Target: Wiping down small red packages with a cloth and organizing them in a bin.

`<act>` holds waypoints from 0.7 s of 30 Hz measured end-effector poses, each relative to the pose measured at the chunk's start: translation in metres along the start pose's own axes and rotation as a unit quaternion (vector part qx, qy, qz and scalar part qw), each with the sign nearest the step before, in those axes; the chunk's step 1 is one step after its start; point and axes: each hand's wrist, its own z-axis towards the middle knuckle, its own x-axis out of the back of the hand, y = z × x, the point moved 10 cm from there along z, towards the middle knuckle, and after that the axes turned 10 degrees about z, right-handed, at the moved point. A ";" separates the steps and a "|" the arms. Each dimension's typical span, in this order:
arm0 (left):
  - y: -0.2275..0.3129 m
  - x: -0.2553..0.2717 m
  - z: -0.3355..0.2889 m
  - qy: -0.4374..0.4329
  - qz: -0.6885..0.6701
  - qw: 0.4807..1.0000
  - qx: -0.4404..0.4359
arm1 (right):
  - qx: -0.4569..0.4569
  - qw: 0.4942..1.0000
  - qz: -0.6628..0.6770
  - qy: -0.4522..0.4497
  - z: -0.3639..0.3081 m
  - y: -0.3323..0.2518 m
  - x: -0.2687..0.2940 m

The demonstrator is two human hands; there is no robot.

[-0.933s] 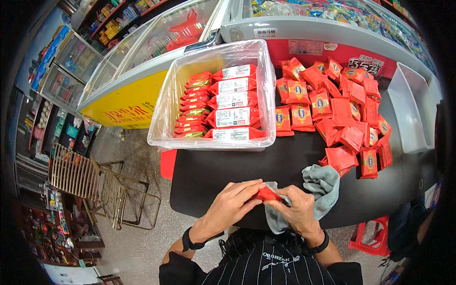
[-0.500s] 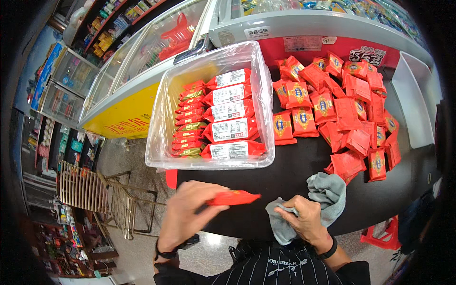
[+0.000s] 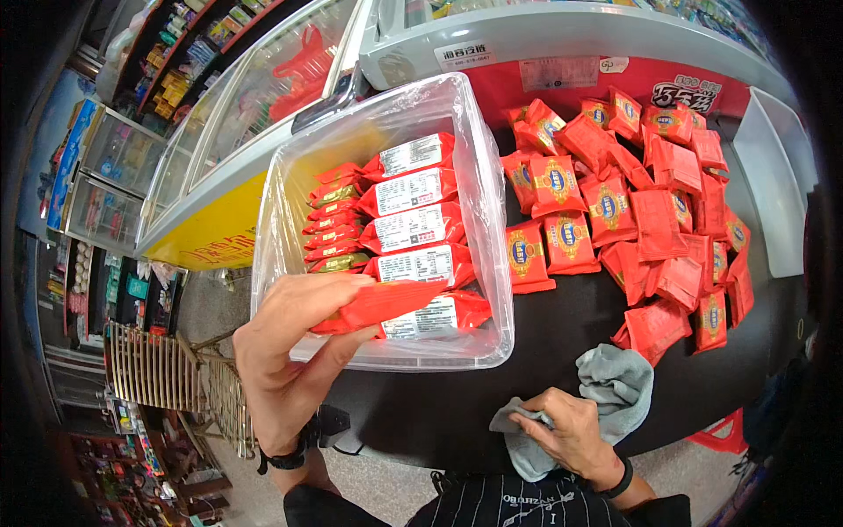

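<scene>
Pinched between the thumb and fingers of my left hand (image 3: 294, 338) is a red snack packet (image 3: 386, 305). The hand is over the near left part of a clear plastic bin (image 3: 386, 358), lined with thin plastic film. Inside the bin, red packets with white labels (image 3: 417, 224) lie stacked in a right column, and a left column of red and gold packets (image 3: 335, 233) stands on edge, partly hidden by my hand. At the table's near edge my right hand (image 3: 566, 424) grips a grey cloth (image 3: 619, 382), bunched and trailing to the right.
A loose heap of red packets (image 3: 610, 206) covers the black table (image 3: 562, 325) right of the bin. A white plastic tub (image 3: 768, 189) lies on its side at the far right. Glass-topped freezers (image 3: 562, 39) border the back and left. A slatted metal chair (image 3: 154, 369) is on the left.
My left hand has carried the red packet from above the table's near edge forward and left, over the bin. My right hand still holds the cloth. The view has shifted slightly.
</scene>
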 end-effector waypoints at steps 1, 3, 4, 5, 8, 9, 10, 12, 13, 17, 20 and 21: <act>0.000 -0.004 0.003 -0.002 -0.001 1.000 0.001 | 0.006 1.000 -0.001 0.001 0.000 -0.001 0.000; 0.004 -0.033 0.005 -0.109 0.013 0.994 -0.023 | 0.010 1.000 -0.001 0.003 0.000 -0.001 0.001; 0.005 -0.046 0.004 -0.156 0.040 0.986 -0.043 | 0.015 1.000 0.000 -0.001 0.001 -0.003 0.000; 0.002 -0.053 0.005 -0.159 0.036 0.986 -0.046 | 0.017 1.000 -0.002 -0.001 0.001 -0.003 0.001; 0.000 -0.079 0.000 -0.254 -0.011 0.966 -0.046 | 0.021 1.000 -0.009 -0.002 0.001 -0.004 0.001; 0.000 -0.080 0.003 -0.253 -0.010 0.966 -0.047 | 0.021 1.000 -0.009 -0.001 0.001 -0.003 0.001; -0.003 -0.086 0.003 -0.276 -0.026 0.960 -0.041 | 0.026 1.000 -0.008 -0.002 0.001 -0.003 0.000; -0.007 -0.092 0.002 -0.297 -0.042 0.953 -0.040 | 0.032 0.999 -0.008 0.000 0.000 -0.004 0.000; -0.008 -0.097 0.000 -0.317 -0.065 0.945 -0.041 | 0.036 0.999 -0.007 0.002 -0.001 -0.005 0.002; -0.011 -0.111 -0.007 -0.371 -0.105 0.922 -0.042 | 0.041 0.999 -0.013 0.007 -0.001 -0.006 0.003; -0.010 -0.116 -0.010 -0.420 -0.118 0.899 -0.043 | 0.039 0.999 -0.010 0.005 -0.002 -0.005 0.001; -0.009 -0.117 -0.008 -0.419 -0.119 0.899 -0.044 | 0.039 0.999 -0.012 0.005 -0.002 -0.005 0.002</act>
